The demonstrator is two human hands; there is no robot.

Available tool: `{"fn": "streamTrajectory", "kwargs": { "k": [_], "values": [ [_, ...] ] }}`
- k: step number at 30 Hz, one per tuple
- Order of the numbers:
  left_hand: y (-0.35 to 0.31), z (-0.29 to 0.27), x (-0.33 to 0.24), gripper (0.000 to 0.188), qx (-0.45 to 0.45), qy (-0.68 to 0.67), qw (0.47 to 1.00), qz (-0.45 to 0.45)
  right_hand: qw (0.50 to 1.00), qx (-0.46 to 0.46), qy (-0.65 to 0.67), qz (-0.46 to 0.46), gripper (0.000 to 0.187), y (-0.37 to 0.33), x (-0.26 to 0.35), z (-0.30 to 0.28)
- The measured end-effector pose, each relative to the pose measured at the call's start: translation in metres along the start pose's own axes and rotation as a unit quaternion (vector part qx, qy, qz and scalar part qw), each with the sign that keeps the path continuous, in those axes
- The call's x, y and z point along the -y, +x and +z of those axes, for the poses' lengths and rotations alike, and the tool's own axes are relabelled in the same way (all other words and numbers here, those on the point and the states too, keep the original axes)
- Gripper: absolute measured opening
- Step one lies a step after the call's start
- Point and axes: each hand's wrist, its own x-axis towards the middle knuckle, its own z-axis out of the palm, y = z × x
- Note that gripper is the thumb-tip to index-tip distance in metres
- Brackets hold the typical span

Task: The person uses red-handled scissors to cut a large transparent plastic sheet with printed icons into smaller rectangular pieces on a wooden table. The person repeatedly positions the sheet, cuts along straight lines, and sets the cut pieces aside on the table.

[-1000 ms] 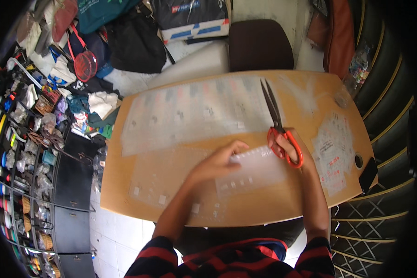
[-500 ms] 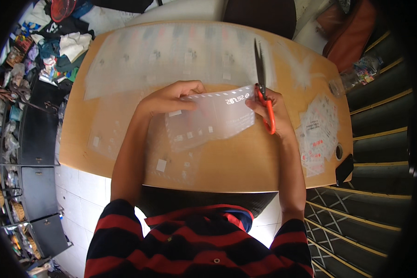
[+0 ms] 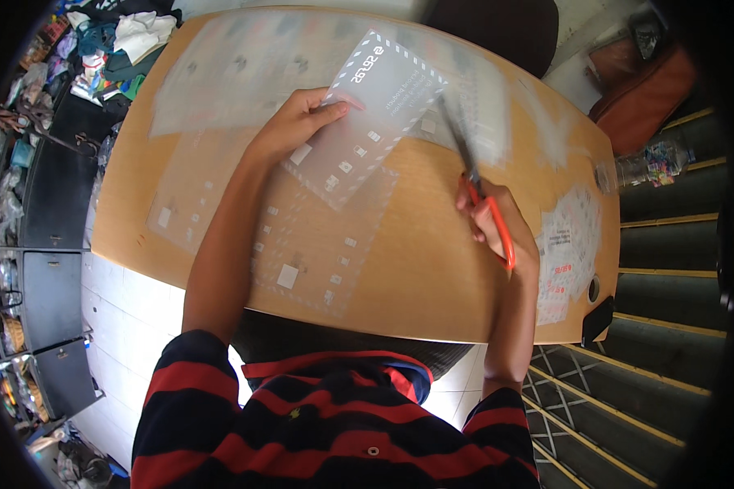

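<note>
My left hand [image 3: 295, 129] pinches a translucent printed plastic sheet [image 3: 395, 90] by its left edge, thumb on top. The sheet has a striped border, white lettering and small white icons, and is held tilted above the table. In my right hand [image 3: 510, 224] is a pair of scissors [image 3: 504, 236] with orange-red handles; the dark blades point away from me and look blurred. The blades lie just right of the held sheet, apart from its lower right side. Beneath the held sheet, a similar clear sheet [image 3: 314, 253] with a white square lies flat.
Long translucent sheets [image 3: 204, 77] cover the table's far side. A stack of clear pieces with red print [image 3: 569, 236] lies at the right, near a black object [image 3: 598, 320] on the edge. Beyond are a clear plastic bottle [image 3: 656, 165], a brown bag [image 3: 648, 94] and cluttered shelves at left.
The sheet has left my right hand and turned upright, moving away from me in my left hand. My right hand with the scissors has drawn back to the lower right. The head view has shifted slightly.
</note>
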Motion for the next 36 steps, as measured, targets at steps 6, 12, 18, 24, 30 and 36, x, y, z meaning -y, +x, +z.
{"fn": "streamTrajectory", "kwargs": {
  "k": [6, 12, 18, 24, 30, 36],
  "values": [
    [0.011, 0.003, 0.012, 0.027, -0.013, -0.053, 0.998, 0.022, 0.978, 0.100, -0.131, 0.126, 0.086, -0.005, 0.012, -0.010],
    [0.019, -0.002, 0.007, 0.026, -0.059, -0.105, 0.991, 0.061, 0.965, 0.123, -0.036, 0.230, 0.091, -0.015, 0.014, -0.023],
    [0.016, -0.004, -0.006, 0.028, -0.038, -0.069, 0.995, 0.060, 0.976, 0.117, -0.082, 0.167, 0.094, -0.011, 0.011, -0.018],
    [0.014, -0.017, -0.015, 0.028, -0.067, -0.082, 0.990, 0.096, 0.990, 0.106, -0.074, 0.049, 0.080, -0.010, 0.003, -0.009],
    [-0.001, -0.031, -0.046, 0.026, -0.088, -0.029, 0.990, 0.107, 0.992, 0.085, -0.088, -0.002, 0.058, -0.005, 0.008, 0.005],
    [-0.020, -0.026, -0.089, 0.026, -0.031, 0.087, 0.992, 0.090, 0.995, 0.058, -0.042, -0.070, 0.054, 0.009, -0.001, 0.026]
  ]
}}
